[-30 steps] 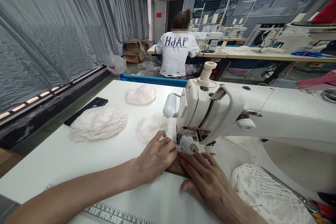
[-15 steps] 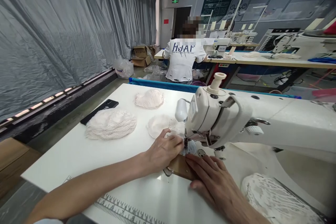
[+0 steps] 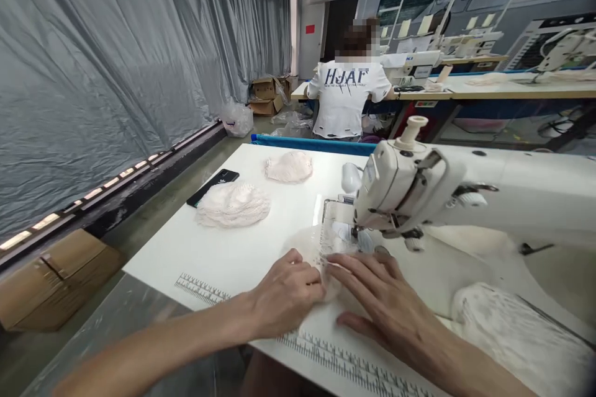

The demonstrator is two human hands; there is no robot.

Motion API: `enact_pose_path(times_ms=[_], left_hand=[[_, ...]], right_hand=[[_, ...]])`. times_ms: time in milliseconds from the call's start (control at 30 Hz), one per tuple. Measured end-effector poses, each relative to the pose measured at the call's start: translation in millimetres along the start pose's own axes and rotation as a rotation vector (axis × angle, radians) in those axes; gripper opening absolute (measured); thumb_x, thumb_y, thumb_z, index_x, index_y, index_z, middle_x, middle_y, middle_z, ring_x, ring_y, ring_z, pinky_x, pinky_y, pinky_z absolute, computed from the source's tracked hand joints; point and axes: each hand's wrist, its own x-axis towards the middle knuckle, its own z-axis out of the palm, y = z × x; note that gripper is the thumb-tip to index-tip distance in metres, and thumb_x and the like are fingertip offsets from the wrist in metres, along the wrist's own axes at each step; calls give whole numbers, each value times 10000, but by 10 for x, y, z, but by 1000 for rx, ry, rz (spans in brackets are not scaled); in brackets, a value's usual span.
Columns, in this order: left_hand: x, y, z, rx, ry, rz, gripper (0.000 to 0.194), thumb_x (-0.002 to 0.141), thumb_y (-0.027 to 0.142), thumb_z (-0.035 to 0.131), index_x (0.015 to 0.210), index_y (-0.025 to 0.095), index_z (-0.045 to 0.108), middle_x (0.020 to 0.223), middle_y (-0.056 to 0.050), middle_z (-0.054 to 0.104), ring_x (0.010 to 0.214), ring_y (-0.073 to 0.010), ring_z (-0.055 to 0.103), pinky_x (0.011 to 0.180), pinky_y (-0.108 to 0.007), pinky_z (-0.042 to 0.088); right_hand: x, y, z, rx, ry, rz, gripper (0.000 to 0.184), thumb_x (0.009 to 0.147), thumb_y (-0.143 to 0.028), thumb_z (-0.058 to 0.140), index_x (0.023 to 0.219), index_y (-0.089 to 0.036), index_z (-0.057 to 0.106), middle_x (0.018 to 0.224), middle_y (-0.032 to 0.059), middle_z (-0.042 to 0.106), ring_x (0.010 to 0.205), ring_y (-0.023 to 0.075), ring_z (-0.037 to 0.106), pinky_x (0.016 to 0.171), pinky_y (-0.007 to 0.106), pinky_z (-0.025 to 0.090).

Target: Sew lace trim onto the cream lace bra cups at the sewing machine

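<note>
In front of the sewing machine (image 3: pixel 395 192), my left hand (image 3: pixel 291 291) is closed, with its fingers curled on the near edge of a thin, sheer white fabric piece (image 3: pixel 302 240). My right hand (image 3: pixel 379 298) rests palm down with its fingers stretched out, the fingertips touching the right side of that piece. The cloth lies nearer to me than the presser foot (image 3: pixel 356 232) and looks apart from it. Part of it is hidden beneath both hands.
A stack of pale lacy fabric pieces (image 3: pixel 233 206) lies at the left beside a black phone (image 3: pixel 226 177). Another pale piece (image 3: pixel 289 167) lies farther back. More white lacy fabric (image 3: pixel 516 322) is at the right. A co-worker (image 3: pixel 347 96) sits ahead, back turned.
The sheer piece and both hands have come away from the needle area towards me. A brown surface between the hands no longer shows. My view has shifted.
</note>
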Motion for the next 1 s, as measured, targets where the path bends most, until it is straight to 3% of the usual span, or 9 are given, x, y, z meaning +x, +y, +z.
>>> enact_pose_path(times_ms=[100, 200, 300, 367, 433, 500, 733, 900, 1000], left_hand=[[-156, 121, -107, -219, -8, -117, 144, 878, 248, 526, 825, 160, 627, 800, 1, 637, 728, -109, 553, 767, -283, 326], [-366, 158, -231, -455, -54, -309, 239, 768, 387, 664, 885, 181, 638, 844, 0, 646, 824, -138, 558, 832, -298, 336], [-531, 284, -336, -844, -81, -584, 221, 728, 347, 702, 848, 168, 651, 803, -10, 643, 790, -144, 552, 758, -273, 394], [-583, 419, -384, -1199, -84, -757, 252, 683, 339, 736, 807, 142, 641, 743, -13, 622, 705, -128, 542, 655, -237, 416], [-597, 558, -408, -1476, -107, -850, 299, 634, 337, 770, 783, 122, 624, 683, -4, 591, 631, -107, 523, 584, -210, 410], [-593, 672, -408, -1605, -147, -868, 299, 630, 333, 772, 759, 110, 621, 649, -5, 581, 602, -96, 515, 563, -198, 400], [-593, 840, -293, -1473, -252, -892, 365, 664, 450, 720, 673, 101, 614, 554, 18, 517, 508, -61, 413, 476, -176, 303], [-619, 841, -273, -1355, -218, -871, 471, 744, 560, 592, 615, 109, 547, 504, 51, 389, 467, -47, 299, 434, -182, 202], [-607, 806, -331, -1393, -210, -794, 416, 731, 521, 635, 751, 106, 608, 579, 38, 442, 525, -56, 353, 479, -179, 253]], right_hand=[[83, -191, 76, 222, -52, 26, 194, 931, -208, 405, 910, -181, 595, 873, 58, 637, 831, 198, 563, 784, 397, 375], [59, -292, 42, 470, -102, 175, 215, 919, -260, 437, 768, -184, 571, 678, 9, 569, 667, 156, 519, 710, 349, 399], [-23, -381, -151, 804, -307, 413, 249, 870, -392, 515, 737, -188, 564, 652, -4, 538, 643, 143, 495, 591, 264, 402], [-93, -471, -299, 1064, -457, 499, 273, 841, -436, 548, 741, -183, 562, 675, -9, 538, 637, 128, 491, 567, 235, 393], [-172, -588, -405, 1255, -512, 557, 269, 804, -440, 598, 773, -175, 570, 714, -8, 544, 666, 125, 495, 587, 227, 389], [-262, -714, -446, 1340, -493, 616, 261, 786, -424, 627, 773, -166, 588, 703, -9, 536, 671, 126, 484, 591, 227, 373], [-593, -1004, -258, 1471, -381, 718, 241, 779, -397, 647, 783, -162, 593, 655, -28, 491, 599, 94, 419, 536, 210, 320], [-636, -1101, -135, 1487, -309, 759, 328, 786, -457, 617, 697, -150, 545, 587, -41, 421, 543, 83, 359, 496, 213, 276], [-608, -1086, -183, 1527, -288, 781, 334, 791, -461, 609, 698, -150, 531, 629, -25, 451, 606, 101, 393, 550, 221, 304]])
